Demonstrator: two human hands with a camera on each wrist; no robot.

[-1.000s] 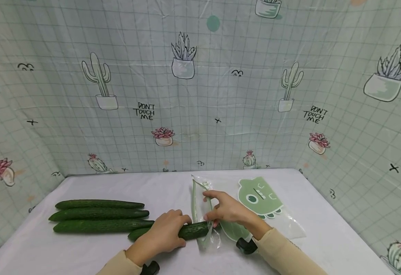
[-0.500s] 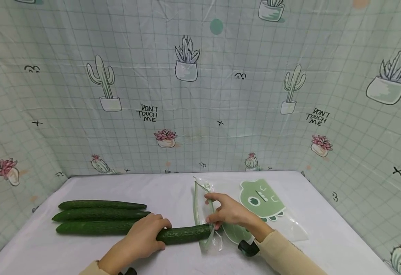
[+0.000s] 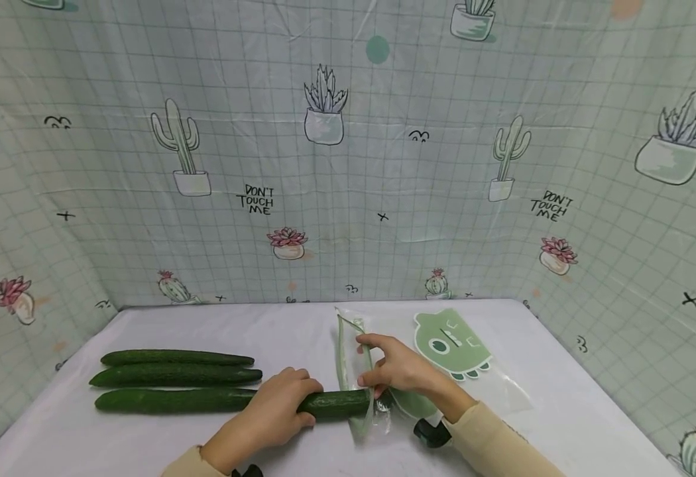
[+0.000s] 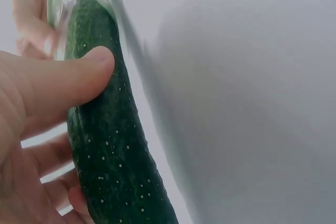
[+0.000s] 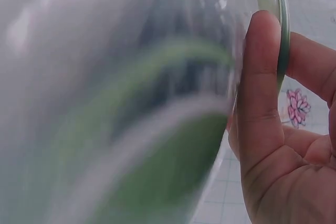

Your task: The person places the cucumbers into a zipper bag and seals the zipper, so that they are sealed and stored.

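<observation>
My left hand (image 3: 279, 407) grips a dark green cucumber (image 3: 337, 405), with the thumb (image 4: 86, 77) across its top and the fingers at its far side. The cucumber's right end is inside the mouth of a clear zip bag (image 3: 350, 354) with a green edge. At that mouth, my right hand (image 3: 402, 368) pinches the bag's upper edge and holds it raised. In the right wrist view the bag's green strip (image 5: 283, 24) runs between thumb and fingers, and the blurred film fills the left side. The cucumber's left end is hidden behind my left hand.
Three more cucumbers (image 3: 175, 375) lie side by side at the left of the white table (image 3: 300, 331). The bag's body, printed with a green cartoon dinosaur (image 3: 449, 341), lies flat to the right. Behind the table hangs a cactus-patterned cloth (image 3: 348, 172).
My left hand first slid left along the cucumber, then came back right. The cucumber has moved right, farther into the bag. My right hand keeps its hold on the bag's edge.
</observation>
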